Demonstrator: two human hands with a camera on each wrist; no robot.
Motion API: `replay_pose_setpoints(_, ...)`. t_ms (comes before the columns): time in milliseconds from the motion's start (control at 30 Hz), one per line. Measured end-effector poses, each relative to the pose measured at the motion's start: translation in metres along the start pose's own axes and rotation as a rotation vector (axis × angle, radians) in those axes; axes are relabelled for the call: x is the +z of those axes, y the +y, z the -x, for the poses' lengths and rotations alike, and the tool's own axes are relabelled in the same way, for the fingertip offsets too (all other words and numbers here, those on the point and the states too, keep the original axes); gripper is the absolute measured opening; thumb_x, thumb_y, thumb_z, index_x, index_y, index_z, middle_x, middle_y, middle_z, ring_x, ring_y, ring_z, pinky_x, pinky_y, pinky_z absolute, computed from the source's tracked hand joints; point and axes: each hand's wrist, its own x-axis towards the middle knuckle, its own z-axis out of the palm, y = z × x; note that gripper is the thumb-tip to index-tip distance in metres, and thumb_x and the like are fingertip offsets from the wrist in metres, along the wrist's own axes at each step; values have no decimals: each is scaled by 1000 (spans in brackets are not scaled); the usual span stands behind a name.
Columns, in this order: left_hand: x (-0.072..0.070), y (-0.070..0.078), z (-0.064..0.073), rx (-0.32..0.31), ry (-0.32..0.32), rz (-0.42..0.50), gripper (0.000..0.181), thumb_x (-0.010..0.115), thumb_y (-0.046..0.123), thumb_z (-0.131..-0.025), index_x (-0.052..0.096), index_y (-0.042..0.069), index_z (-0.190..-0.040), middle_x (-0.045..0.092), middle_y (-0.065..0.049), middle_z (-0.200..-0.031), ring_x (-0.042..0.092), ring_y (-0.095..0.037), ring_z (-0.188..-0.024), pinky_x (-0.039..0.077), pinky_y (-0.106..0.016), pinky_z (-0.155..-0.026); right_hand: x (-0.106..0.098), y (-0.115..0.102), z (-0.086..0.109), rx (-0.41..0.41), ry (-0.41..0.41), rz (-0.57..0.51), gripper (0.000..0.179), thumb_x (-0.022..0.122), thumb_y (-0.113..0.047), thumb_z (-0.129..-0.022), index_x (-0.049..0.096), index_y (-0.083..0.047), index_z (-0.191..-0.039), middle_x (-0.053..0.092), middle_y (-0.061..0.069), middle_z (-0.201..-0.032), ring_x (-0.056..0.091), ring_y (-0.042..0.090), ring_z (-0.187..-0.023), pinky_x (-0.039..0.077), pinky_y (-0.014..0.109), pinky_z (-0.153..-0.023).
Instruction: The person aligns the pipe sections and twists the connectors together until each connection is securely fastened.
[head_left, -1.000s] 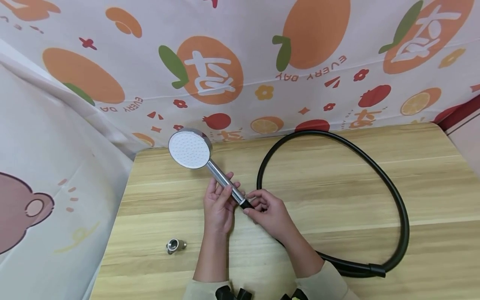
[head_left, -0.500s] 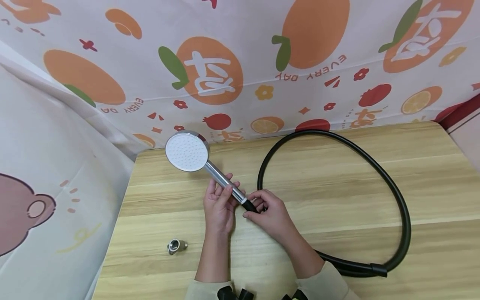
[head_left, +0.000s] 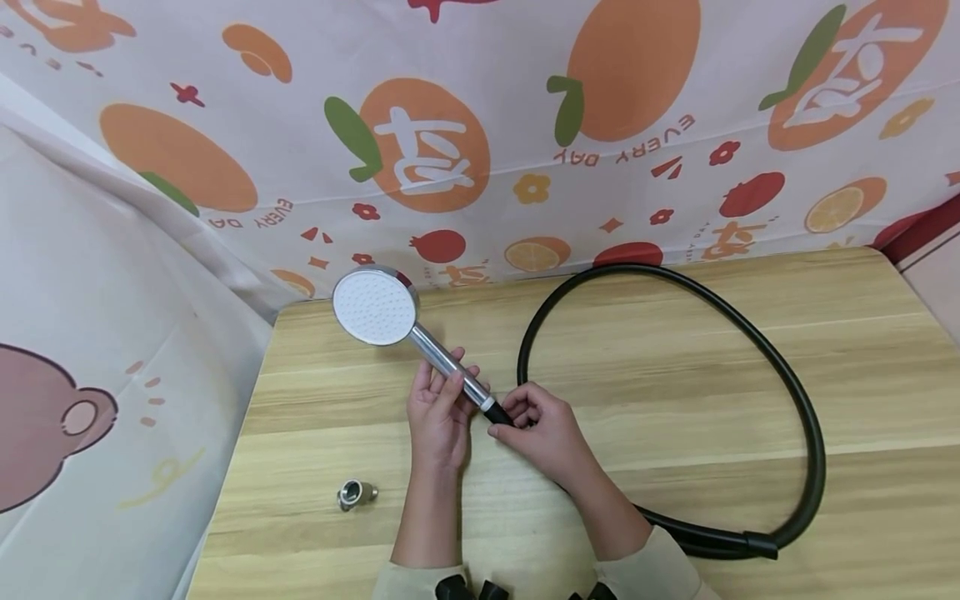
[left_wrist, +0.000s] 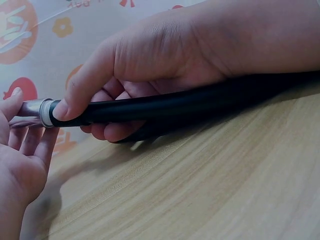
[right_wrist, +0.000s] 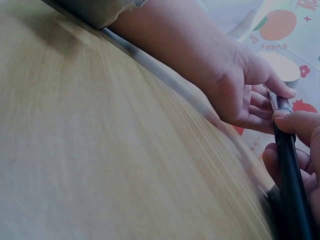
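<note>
Well inside the table's edge [head_left: 480,293], hands [head_left: 441,425] [head_left: 547,427] grip showerhead [head_left: 375,307] (and hose [head_left: 816,465]).

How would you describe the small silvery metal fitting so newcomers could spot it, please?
On the pale wooden table, look left of the person's left forearm. The stubby silvery metal fitting lies there unheld, unlike the white-faced chrome shower head in the left hand.

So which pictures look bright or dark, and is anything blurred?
Head view: brightest, shower head crisp; left wrist view: dim, soft shadow on the table by the left hand; right wrist view: also dim, a dark patch beside the hose smeared.
</note>
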Motion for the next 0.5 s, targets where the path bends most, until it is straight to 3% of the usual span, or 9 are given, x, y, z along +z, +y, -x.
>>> replay_pose_setpoints(367, 3, -1, -2, -18, -40, -20, 61, 59, -6, -93, 35, 4, -148, 65, -7, -117, 71, -16, -89, 61, -34, -74, 0, -4, -2, 24, 17, -47, 22, 83, -10, -79, 65, -11, -93, 68, 4, -80, 64, 15, -74, 53, 23, -64)
replay_pose_setpoints(500, 2, -1, -1, -21, -36, -36, 62, 59, -5, -94, 33, 4, -149, 65, -7, -118, 71, -16, -89, 61, -34, -74, -1, -3, -1, 18, -29, -99, 18, 77, -13, -85, 64, -8, -96, 69, 9, -79, 63, 18, -68, 53, 24, -59)
